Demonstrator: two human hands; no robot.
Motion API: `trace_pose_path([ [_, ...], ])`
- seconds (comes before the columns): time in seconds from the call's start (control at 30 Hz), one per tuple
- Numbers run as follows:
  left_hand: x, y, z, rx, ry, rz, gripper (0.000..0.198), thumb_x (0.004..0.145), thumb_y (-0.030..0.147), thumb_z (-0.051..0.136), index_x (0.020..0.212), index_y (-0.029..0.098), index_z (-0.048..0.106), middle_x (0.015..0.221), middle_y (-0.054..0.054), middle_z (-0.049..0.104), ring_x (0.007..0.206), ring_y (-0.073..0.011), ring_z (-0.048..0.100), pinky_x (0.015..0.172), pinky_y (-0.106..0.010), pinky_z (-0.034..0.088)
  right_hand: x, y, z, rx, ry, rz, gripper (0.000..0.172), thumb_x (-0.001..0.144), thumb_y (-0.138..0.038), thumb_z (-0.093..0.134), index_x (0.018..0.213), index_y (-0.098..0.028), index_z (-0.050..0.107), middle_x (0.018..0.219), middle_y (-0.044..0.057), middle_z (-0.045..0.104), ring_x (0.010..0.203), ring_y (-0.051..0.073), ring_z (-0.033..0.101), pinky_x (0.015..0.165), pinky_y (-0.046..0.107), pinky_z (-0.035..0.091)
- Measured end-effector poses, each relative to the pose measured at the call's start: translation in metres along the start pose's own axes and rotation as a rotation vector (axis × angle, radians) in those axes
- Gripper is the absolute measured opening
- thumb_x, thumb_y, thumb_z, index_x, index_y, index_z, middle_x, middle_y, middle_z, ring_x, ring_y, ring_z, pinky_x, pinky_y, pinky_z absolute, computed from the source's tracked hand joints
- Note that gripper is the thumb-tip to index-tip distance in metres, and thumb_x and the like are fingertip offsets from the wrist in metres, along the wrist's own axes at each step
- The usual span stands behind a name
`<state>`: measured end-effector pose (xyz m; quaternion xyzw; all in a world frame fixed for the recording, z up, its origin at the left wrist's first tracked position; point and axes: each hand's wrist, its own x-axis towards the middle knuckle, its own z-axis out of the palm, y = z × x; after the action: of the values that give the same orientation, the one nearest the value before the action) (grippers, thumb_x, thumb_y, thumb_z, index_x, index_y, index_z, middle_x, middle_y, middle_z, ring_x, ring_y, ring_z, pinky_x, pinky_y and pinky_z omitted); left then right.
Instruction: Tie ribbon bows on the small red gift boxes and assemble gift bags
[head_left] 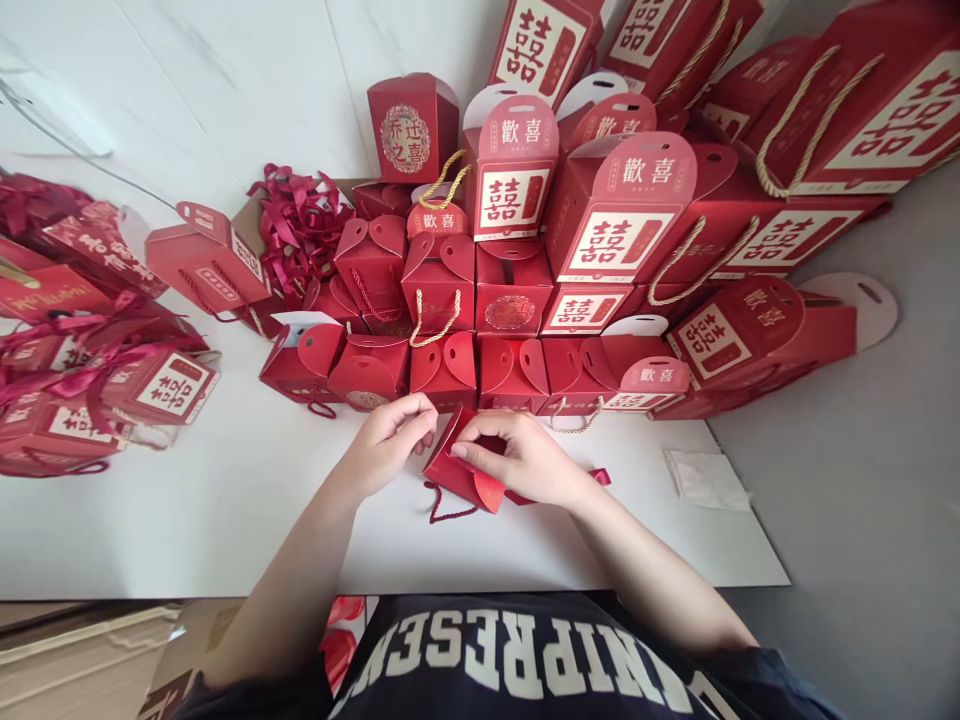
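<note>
R hand [517,455] on small red box [469,488], thumb & fingers pinched at its top. L hand [395,438] just beside it, fingers curled; can't tell if gripping anything. Box sits mid-desk [247,530], in front of stacked red boxes [442,372]. Dk red cord [452,517] loops out, near side. Folded white sheet [705,478] well apart, far R.

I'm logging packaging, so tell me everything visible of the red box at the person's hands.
The box is small and red, apparently card, with a rounded flap and a dark red cord trailing from its near side. It is tilted, in front of the row of boxes, over the white table. The right hand touches its top and hides part of it; whether the left hand touches it too is unclear.
</note>
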<state>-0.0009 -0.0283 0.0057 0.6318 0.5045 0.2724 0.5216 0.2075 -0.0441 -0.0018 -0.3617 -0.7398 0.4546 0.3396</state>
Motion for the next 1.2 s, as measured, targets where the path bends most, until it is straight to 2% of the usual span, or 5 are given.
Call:
trace_pose_path([
  [0.43,-0.006,0.001,0.003,0.140,0.099,0.007,0.042,0.096,0.054,0.039,0.078,0.019,0.051,0.065,0.002,0.051,0.058,-0.0124,0.049,0.053,-0.024,0.038,-0.002,0.003,0.000,0.195,0.066,-0.061,0.016,0.093,-0.027,0.060,0.100,-0.021,0.073,0.099,0.005,0.074,0.092,0.018,0.067,0.085,0.032,0.053],
  [0.63,-0.006,0.004,0.004,0.102,0.025,-0.053,0.035,0.092,0.051,0.051,0.077,0.019,0.051,0.063,0.004,0.046,0.054,-0.0102,0.047,0.050,-0.022,0.037,-0.001,0.007,0.001,0.147,0.071,-0.069,0.015,0.092,-0.026,0.061,0.096,-0.021,0.074,0.096,0.005,0.074,0.091,0.018,0.067,0.086,0.032,0.052],
  [0.8,-0.003,-0.001,0.004,0.101,0.074,-0.092,0.040,0.095,0.054,0.043,0.075,0.019,0.048,0.063,0.003,0.045,0.056,-0.0110,0.043,0.052,-0.023,0.036,-0.001,0.008,0.002,0.125,0.069,-0.063,0.015,0.093,-0.025,0.060,0.097,-0.021,0.074,0.097,0.004,0.074,0.089,0.017,0.068,0.084,0.030,0.052],
  [0.97,-0.003,-0.001,0.006,0.042,-0.029,-0.030,0.041,0.093,0.050,0.049,0.067,0.018,0.046,0.060,0.003,0.039,0.056,-0.0100,0.038,0.052,-0.023,0.033,0.000,0.005,0.002,0.095,0.059,-0.042,0.015,0.093,-0.027,0.060,0.098,-0.022,0.074,0.098,0.004,0.074,0.091,0.018,0.069,0.086,0.031,0.053],
  [1.2,-0.016,-0.005,-0.028,-0.049,0.172,-0.049,0.031,0.090,0.045,0.058,0.077,0.017,0.060,0.067,0.000,0.059,0.054,-0.0098,0.049,0.051,-0.023,0.039,-0.028,0.006,-0.027,0.046,0.248,0.093,0.020,0.096,-0.036,0.056,0.109,-0.025,0.068,0.111,0.005,0.072,0.104,0.021,0.066,0.091,0.033,0.050],
])
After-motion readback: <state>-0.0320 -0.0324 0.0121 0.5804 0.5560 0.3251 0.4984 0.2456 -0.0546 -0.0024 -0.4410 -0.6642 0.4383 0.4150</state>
